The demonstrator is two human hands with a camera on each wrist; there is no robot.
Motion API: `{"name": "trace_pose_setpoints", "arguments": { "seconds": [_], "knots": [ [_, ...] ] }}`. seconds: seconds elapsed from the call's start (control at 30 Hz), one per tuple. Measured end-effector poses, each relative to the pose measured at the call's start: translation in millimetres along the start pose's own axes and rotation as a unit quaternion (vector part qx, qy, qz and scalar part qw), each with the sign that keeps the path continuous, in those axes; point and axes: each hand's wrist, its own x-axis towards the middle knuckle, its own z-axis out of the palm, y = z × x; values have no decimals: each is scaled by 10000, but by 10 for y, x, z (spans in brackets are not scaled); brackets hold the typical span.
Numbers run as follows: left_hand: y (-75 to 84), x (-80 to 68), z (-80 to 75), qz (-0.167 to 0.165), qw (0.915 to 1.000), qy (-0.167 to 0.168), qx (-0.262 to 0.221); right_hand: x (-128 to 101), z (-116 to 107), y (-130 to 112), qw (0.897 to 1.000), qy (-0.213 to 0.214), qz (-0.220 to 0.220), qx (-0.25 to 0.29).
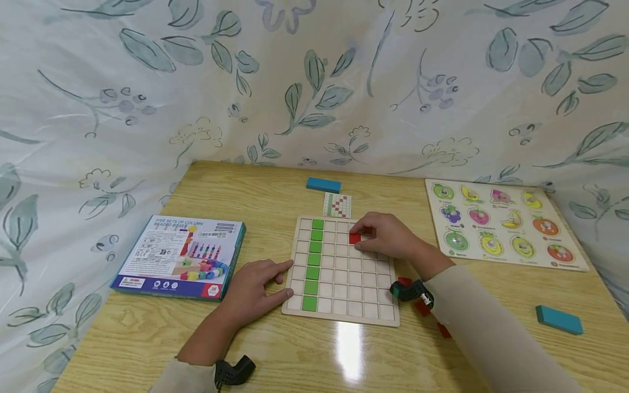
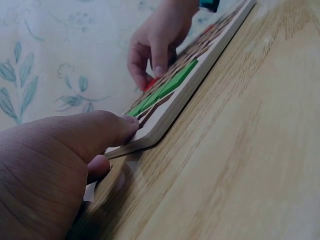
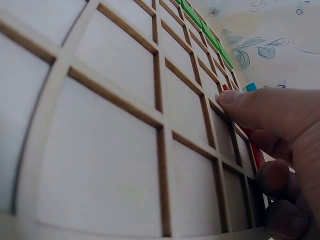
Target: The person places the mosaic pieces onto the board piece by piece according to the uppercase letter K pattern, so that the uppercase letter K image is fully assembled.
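Note:
A square wooden grid board [image 1: 341, 278] lies in front of me, with a column of green tiles [image 1: 312, 259] near its left side. Between thumb and fingers, my right hand [image 1: 385, 236] pinches a red tile [image 1: 355, 238] over the upper part of the grid. Another red tile [image 3: 257, 155] shows behind those fingers, partly hidden. My left hand [image 1: 255, 286] touches the board's left edge with thumb and index finger. In the left wrist view its thumb [image 2: 107, 127] lies along the rim.
Behind the board are a pattern card [image 1: 337, 206] and a blue block [image 1: 323, 184]. A boxed bead set [image 1: 179, 256] lies left, a fruit puzzle board [image 1: 506, 224] right. Loose red tiles [image 1: 422, 307] are partly under my right forearm. Another blue block [image 1: 559, 320] sits far right.

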Motion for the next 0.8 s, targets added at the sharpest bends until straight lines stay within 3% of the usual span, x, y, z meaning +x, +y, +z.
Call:
{"name": "trace_pose_setpoints", "arguments": {
  "seconds": [0.8],
  "knots": [
    [23,2,-10,33,10000,51,51,-66,-34,-2,9998,147,-66,71]
  ]
}}
